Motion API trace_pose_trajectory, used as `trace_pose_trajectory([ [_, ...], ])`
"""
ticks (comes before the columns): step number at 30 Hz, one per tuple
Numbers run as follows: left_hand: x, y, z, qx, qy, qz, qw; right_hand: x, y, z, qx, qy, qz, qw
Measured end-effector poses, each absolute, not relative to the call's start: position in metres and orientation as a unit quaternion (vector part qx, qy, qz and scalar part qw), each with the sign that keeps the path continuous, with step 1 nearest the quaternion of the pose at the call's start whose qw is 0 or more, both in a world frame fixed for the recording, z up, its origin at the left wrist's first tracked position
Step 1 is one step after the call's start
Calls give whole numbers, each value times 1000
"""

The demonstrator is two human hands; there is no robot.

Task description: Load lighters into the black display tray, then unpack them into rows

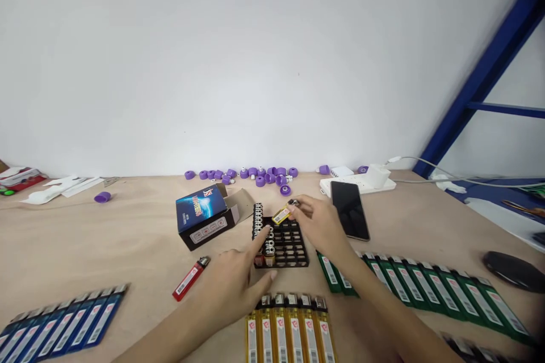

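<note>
My right hand (318, 220) pinches a yellow lighter (280, 215) by its metal-topped end, tilted over a black divided tray (292, 264). Upright lighters (258, 220) fill the tray's left column, and several more stand in the column beside it. My left hand (233, 277) has its index finger stretched to the lighters in that second column, with the thumb spread near the tray's front edge. Its other fingers are partly hidden. A single red lighter (189, 280) lies left of this hand. Yellow lighters (287, 332) lie in a row in front of the tray.
Left of the tray stands an open blue and black box (202, 210). Blue lighters (68, 323) lie at front left, green lighters (426, 286) at right. Purple caps (259, 174) line the wall. A phone (349, 210) leans by a white power strip (360, 183).
</note>
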State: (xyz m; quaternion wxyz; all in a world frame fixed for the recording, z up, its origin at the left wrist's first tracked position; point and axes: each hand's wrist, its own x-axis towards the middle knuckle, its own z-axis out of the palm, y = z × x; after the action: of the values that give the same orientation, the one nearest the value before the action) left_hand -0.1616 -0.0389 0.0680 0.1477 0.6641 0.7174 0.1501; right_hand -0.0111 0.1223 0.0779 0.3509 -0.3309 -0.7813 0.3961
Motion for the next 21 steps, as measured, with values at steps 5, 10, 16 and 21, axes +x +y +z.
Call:
trace_pose_trajectory([
  [5, -155, -40, 65, 665, 726, 109, 139, -21, 109, 56, -320, -840, 338, 279],
  [10, -155, -40, 63, 664, 721, 124, 153, -24, 104, 44, -315, -867, 309, 234],
  [16, -157, -40, 60, 662, 720, 133, 156, -22, 104, 50, -301, -900, 260, 178],
  [21, -156, -40, 62, 662, 719, 134, 166, -22, 95, 61, -276, -920, 242, 136],
])
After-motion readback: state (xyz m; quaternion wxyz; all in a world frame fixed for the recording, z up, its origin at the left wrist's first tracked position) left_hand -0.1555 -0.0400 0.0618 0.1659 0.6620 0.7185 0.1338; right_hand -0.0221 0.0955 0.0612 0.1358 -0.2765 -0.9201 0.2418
